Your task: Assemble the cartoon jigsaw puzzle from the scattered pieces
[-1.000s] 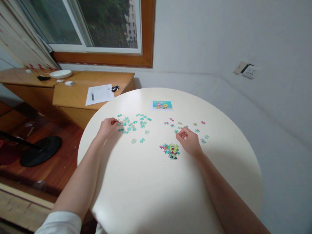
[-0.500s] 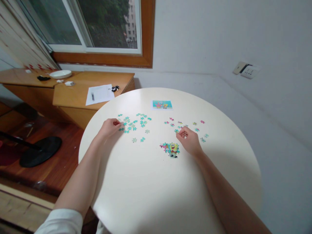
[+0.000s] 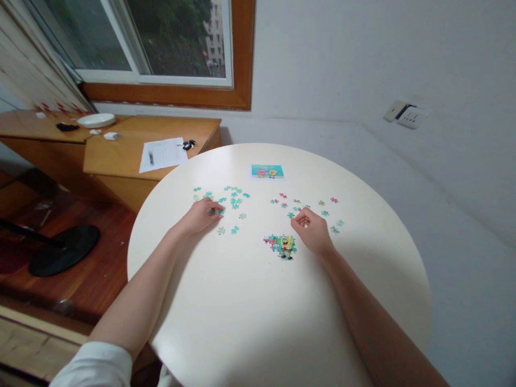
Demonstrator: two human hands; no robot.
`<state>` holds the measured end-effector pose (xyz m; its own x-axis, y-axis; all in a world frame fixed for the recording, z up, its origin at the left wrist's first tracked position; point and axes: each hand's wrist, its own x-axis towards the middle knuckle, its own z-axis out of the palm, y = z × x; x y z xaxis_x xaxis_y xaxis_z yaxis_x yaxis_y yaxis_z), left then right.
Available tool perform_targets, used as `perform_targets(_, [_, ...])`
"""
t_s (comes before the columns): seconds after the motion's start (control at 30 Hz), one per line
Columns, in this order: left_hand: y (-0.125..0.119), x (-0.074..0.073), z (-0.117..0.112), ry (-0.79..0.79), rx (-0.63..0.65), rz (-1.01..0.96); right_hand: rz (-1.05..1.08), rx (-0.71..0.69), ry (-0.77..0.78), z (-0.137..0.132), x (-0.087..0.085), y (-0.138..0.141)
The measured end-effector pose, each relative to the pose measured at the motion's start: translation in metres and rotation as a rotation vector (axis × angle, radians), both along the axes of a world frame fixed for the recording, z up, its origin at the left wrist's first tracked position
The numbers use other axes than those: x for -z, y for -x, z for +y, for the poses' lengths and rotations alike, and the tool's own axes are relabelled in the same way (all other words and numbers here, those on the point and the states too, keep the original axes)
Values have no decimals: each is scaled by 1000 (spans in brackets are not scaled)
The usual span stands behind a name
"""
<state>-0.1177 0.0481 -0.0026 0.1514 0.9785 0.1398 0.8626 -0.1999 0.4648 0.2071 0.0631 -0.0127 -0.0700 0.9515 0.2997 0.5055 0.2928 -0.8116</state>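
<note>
My left hand (image 3: 201, 216) reaches over the loose teal jigsaw pieces (image 3: 235, 202) on the left of the table. Its fingers are bent and parted from the thumb, with teal pieces showing between and below them. My right hand (image 3: 310, 227) is closed in a pinch at a teal-green puzzle piece (image 3: 291, 215), beside the right-hand group of pieces; the fingertips partly hide what they grip. Nearer to me lies a joined puzzle section (image 3: 285, 246) with a yellow cartoon figure and some pink at its left.
The round white table (image 3: 250, 317) bears a small picture card (image 3: 267, 171) at its far side. Loose pink pieces (image 3: 282, 195) and teal ones (image 3: 335, 229) lie on the right. Beyond the left edge, a wooden cabinet (image 3: 161, 126) holds paper (image 3: 163, 154), keys and a white plate (image 3: 95, 120).
My left hand has moved right, from the left edge of the teal pieces to over their middle. My right hand stays almost in place. The view has shifted slightly.
</note>
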Motion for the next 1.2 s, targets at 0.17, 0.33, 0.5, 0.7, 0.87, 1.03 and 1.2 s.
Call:
perform_targets(0.17, [-2,4,1,-7,0,13,8,-3,7,0,1,1])
perform_targets(0.33, [-3,5,3,-27,-53,21,-3,-2,10,0,-3,-1])
perform_targets(0.5, [-5,3,3,-9,-64,36,-61,-84,79,3,-11,-15])
perform_targets(0.7, [-8,1,3,2,-81,29,-88,-196,206,2,-13,-21])
perform_targets(0.87, [-9,-1,2,8,-92,32,-129,-276,260,-1,-14,-17])
perform_targets(1.03, [-10,-2,2,8,-81,18,-155,-271,227,0,-14,-18])
perform_targets(1.2, [-8,-3,1,12,-54,17,-169,-270,167,2,-11,-18])
